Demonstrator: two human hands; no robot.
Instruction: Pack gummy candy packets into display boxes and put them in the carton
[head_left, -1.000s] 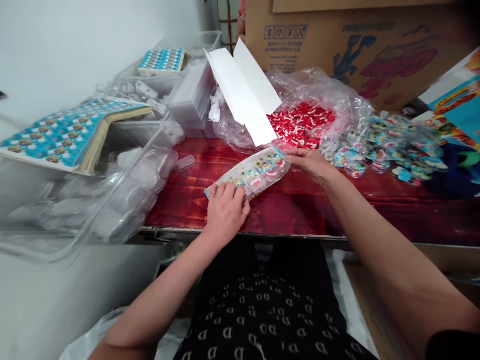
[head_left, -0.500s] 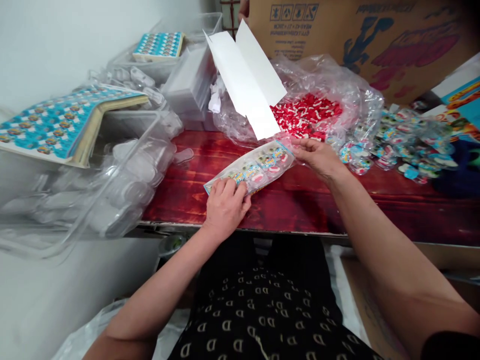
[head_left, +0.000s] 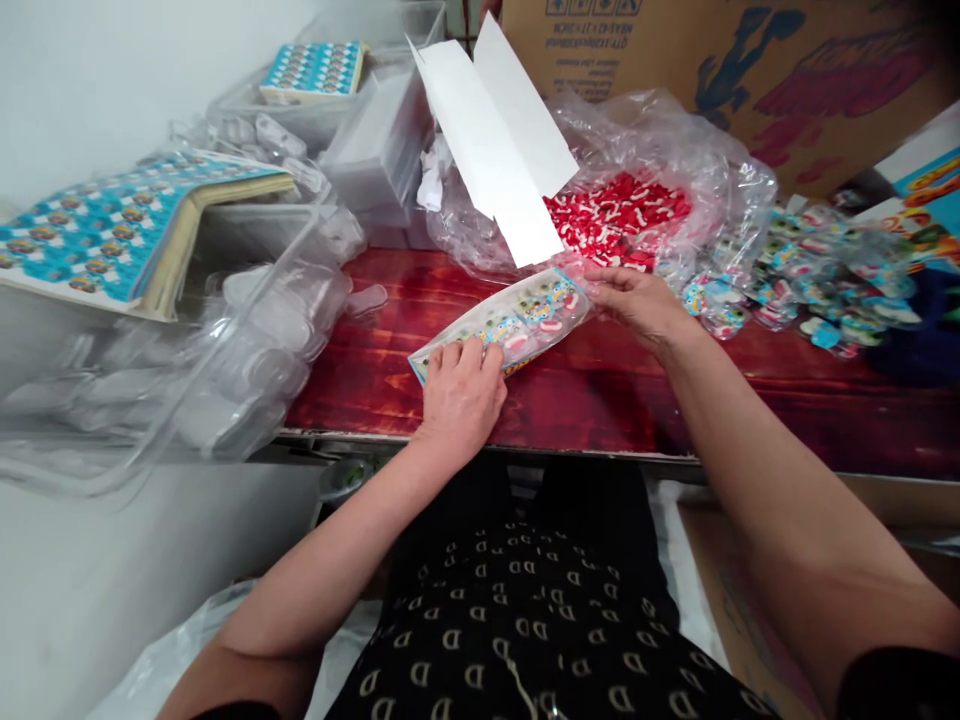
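Head view: hands [head_left: 463, 393] [head_left: 639, 305] apart on package [head_left: 534, 312]

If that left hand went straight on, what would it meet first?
The left hand would first meet the long pack its fingers touch; beyond, probably the white card, though depth is unclear.

1. A red wood-grain table [head_left: 600, 405] carries everything, glossy, with a pale, worn strip along its front edge.
2. A shallow box [head_left: 487, 306] with small printed pieces [head_left: 551, 312] inside sits aslant at the middle; whether its whole base touches is hidden.
3. Behind it, an open clear bag [head_left: 724, 160] of red-and-white pieces [head_left: 622, 215] spreads on the surface.
4. To the right, a loose heap of wrapped pieces [head_left: 832, 265].
5. At left, 1 flat clear plastic piece [head_left: 367, 300], beside a clear bin [head_left: 300, 212] whose footing is hidden.
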